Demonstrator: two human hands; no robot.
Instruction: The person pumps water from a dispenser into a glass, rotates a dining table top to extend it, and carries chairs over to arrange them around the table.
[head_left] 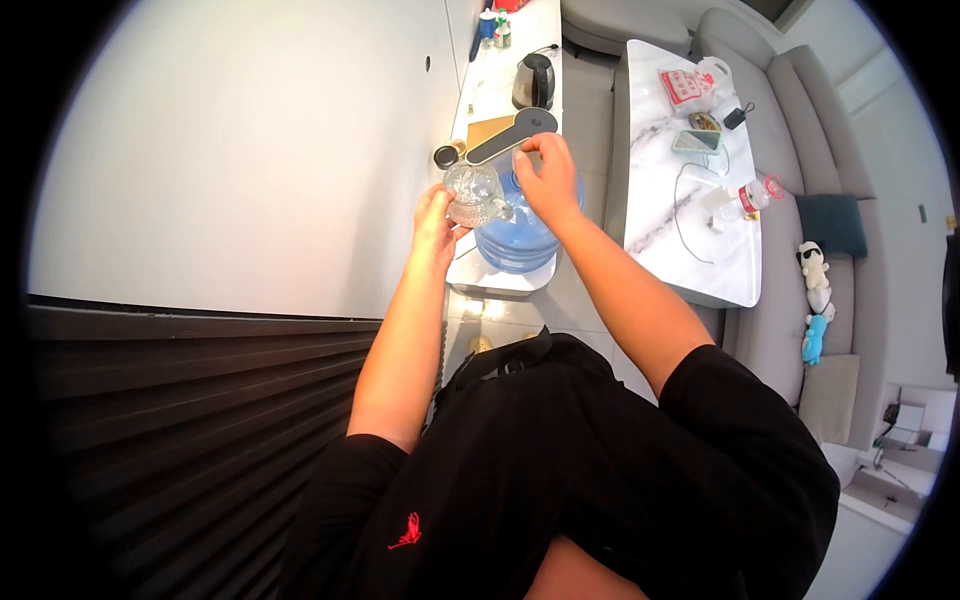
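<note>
My left hand [437, 222] is closed around a clear glass teapot [473, 192], whose short spout points right. The teapot is held beside a large blue water jug [518, 246], overlapping its left side in view. Over the top of the jug my right hand [549, 180] is closed, thumb and fingers curled together. A small pale or clear piece seems to be at its fingertips, too hidden to name. Just beyond those fingers lies a black, light-edged water pump [512, 136] with a round end; whether I touch it, I cannot tell.
A black electric kettle [534, 82] stands farther along the narrow white counter [490, 88], near a dark-topped jar [446, 157]. Right of the aisle, a marble-top table [660, 200] holds a plastic bag [695, 85], a phone [697, 141] and a bottle [745, 199]. A grey sofa [775, 150] stands behind it.
</note>
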